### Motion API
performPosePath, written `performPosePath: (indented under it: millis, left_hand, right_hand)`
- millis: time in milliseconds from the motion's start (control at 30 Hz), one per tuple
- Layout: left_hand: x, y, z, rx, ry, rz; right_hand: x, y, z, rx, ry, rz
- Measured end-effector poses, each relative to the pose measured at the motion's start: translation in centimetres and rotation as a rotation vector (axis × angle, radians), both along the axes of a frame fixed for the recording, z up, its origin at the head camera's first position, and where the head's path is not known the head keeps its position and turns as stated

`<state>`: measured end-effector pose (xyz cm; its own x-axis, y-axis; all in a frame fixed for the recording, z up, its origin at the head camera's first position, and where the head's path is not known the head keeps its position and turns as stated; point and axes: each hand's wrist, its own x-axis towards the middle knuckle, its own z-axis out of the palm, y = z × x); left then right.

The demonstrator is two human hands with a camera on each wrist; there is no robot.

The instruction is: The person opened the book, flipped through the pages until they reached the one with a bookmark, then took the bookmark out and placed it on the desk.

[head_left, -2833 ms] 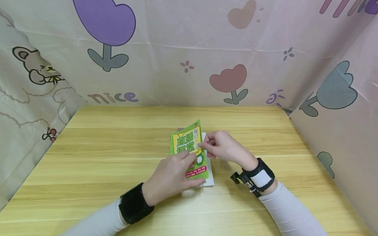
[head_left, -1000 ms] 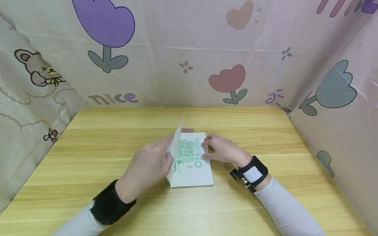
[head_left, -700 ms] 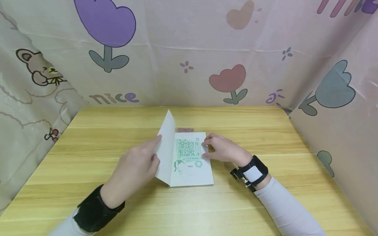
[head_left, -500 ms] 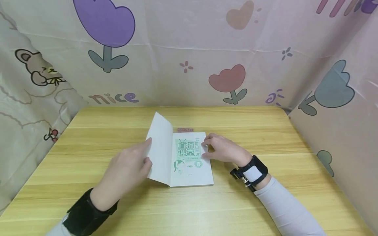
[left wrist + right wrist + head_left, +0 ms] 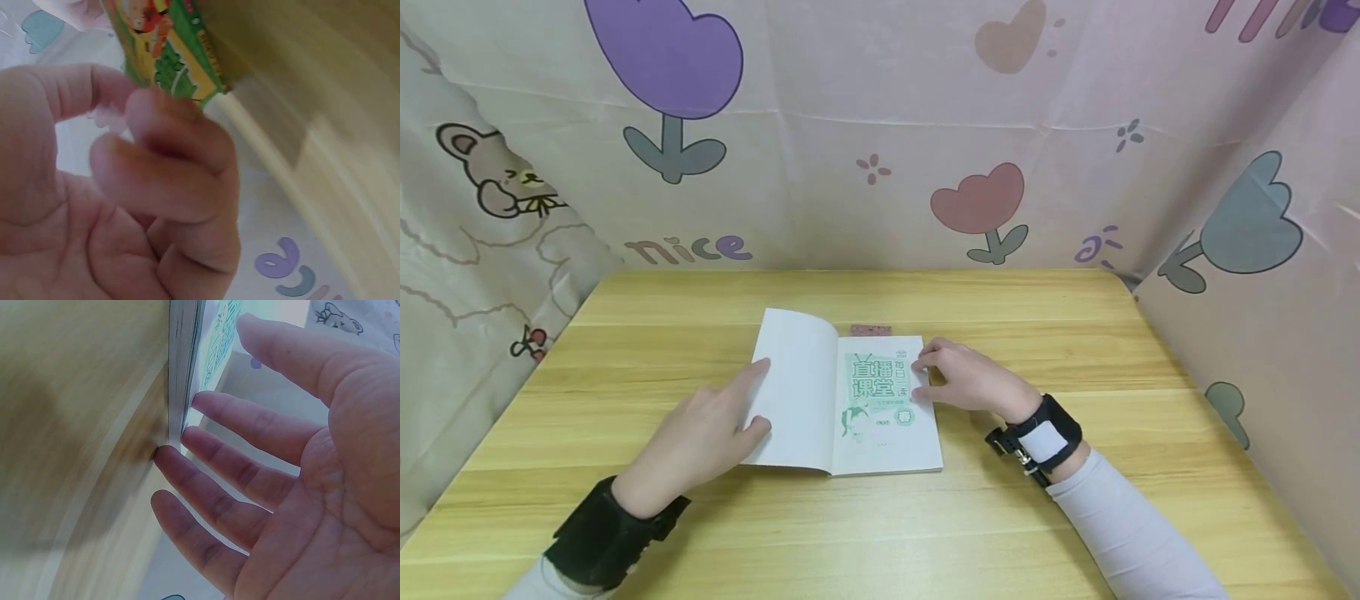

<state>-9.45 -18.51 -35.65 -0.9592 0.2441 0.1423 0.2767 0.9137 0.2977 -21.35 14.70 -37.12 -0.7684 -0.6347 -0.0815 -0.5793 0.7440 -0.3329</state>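
Note:
A paperback book lies on the table, spread at its first page, which carries green printed characters. Its cover is turned over to the left, blank inner side up and still somewhat raised. My left hand holds the cover's outer edge, thumb and index finger on the inner side. In the left wrist view the green and yellow outside of the front cover shows beyond curled fingers. My right hand rests at the book's right edge. In the right wrist view its fingers reach, fairly straight, to the page block.
Just behind the book lies a small reddish-brown speckled strip. The wooden table ends at a patterned cloth backdrop, with cloth along both sides too. Black bands wrap both wrists.
The green front cover has swung from lying over the pages to the left, uncovering the printed page. My left hand has moved left and down with it; the right has stayed by the right edge.

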Motion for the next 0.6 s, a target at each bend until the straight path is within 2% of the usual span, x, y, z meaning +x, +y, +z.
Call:
performPosePath:
  millis: [167, 333, 467, 600]
  left_hand:
    - [-0.5, -0.6, -0.7, 0.02, -0.131, -0.003]
    - [-1.0, -1.1, -1.3, 0.032, -0.222, -0.013]
    - [-1.3, -1.1, -1.6, 0.037, -0.235, -0.03]
    - [-1.6, -1.0, -1.8, 0.057, -0.203, -0.048]
  right_hand:
    - [-0.1, 0.1, 0.0, 0.009, -0.001, -0.007]
    - [-0.2, 0.0, 0.0, 0.009, -0.001, -0.014]
    - [-0.3, 0.1, -0.1, 0.002, 0.006, -0.011]
    - [-0.5, 0.2, -0.3, -0.004, 0.014, -0.006]
